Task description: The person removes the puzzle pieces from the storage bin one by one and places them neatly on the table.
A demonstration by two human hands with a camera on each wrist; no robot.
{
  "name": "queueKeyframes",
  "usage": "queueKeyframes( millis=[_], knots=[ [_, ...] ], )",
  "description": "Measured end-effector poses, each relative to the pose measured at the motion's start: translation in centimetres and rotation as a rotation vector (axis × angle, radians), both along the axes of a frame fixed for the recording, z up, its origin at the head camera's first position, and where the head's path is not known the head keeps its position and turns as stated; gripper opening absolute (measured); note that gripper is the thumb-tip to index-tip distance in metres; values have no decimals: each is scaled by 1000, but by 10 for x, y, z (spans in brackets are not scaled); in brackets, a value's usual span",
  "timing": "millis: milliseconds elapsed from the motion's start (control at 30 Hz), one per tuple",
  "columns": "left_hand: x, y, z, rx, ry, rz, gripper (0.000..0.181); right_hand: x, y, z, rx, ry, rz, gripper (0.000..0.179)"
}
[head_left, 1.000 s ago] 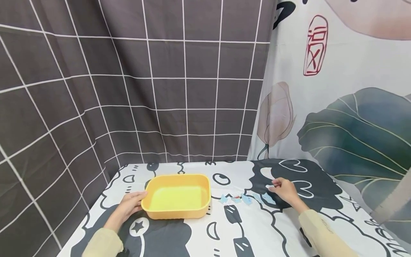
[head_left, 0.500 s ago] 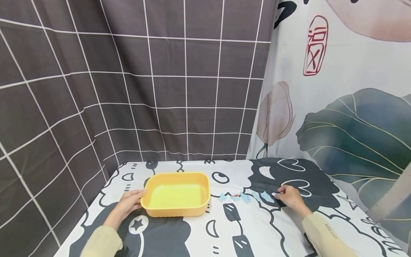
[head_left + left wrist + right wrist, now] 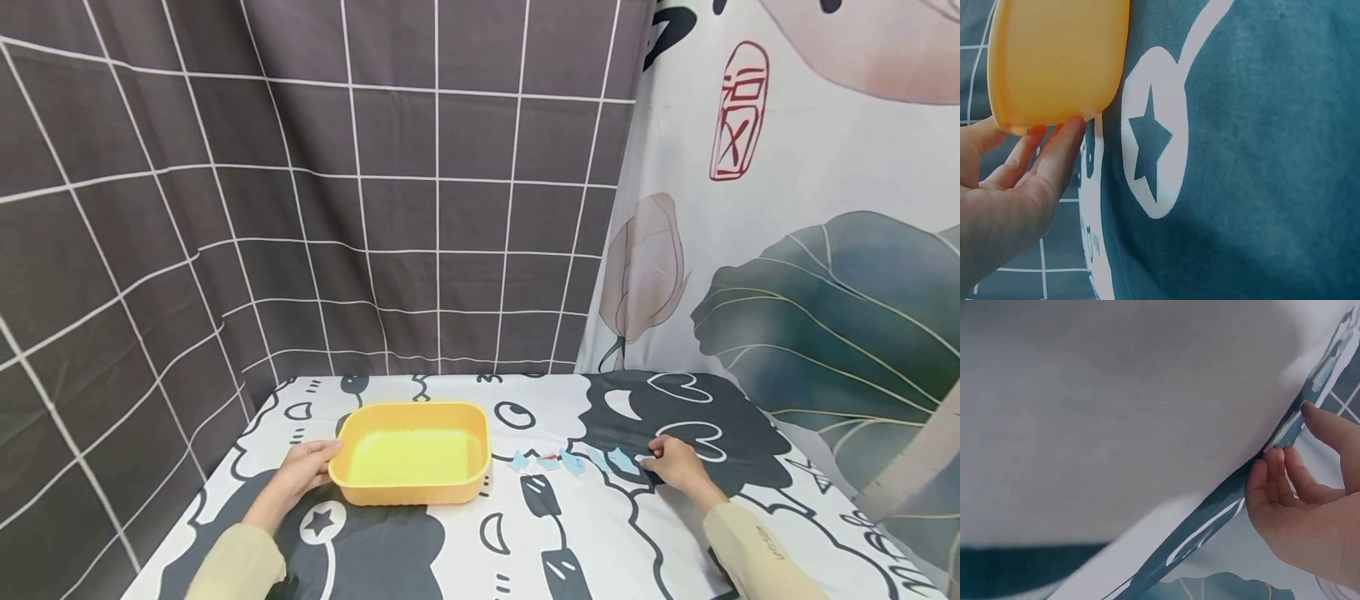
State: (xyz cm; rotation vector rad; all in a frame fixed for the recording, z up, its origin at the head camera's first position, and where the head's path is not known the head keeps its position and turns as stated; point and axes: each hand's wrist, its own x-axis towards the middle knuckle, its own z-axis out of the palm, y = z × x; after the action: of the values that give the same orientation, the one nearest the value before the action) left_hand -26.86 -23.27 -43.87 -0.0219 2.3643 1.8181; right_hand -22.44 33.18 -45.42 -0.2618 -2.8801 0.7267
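Observation:
A yellow plastic basin (image 3: 408, 495) stands left of centre on the patterned cloth. At its left end, my left hand (image 3: 302, 477) holds it; in the left wrist view the thumb goes behind the rim and the fingers touch the outer wall. Several small light-blue pieces, paper-like, lie in a row right of the basin, among them one piece (image 3: 573, 463) and another with a red patch (image 3: 550, 461). Past the row's right end, my right hand (image 3: 678, 465) pinches a small pale piece (image 3: 645, 458) low over the cloth, largely covered by the fingertips.
A black-and-white cartoon cloth (image 3: 457, 550) covers the table. Behind it hangs a dark curtain with a white grid (image 3: 472, 217), and at the right a white curtain with a large leaf print (image 3: 825, 308).
My right hand has moved right and slightly down with its pale piece, away from the row, and has stayed nearly still over the last half second. The left hand remains at the basin.

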Motion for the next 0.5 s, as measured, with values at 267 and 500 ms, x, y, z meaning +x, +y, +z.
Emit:
queueKeyframes(
  millis=[267, 500],
  knots=[
    [-3, 0, 1, -64, -16, 2, 55, 2, -6, 13, -9, 50, -33, 44],
    [-2, 10, 23, -352, 201, 121, 49, -2, -25, 31, 0, 121, -31, 49]
  ],
)
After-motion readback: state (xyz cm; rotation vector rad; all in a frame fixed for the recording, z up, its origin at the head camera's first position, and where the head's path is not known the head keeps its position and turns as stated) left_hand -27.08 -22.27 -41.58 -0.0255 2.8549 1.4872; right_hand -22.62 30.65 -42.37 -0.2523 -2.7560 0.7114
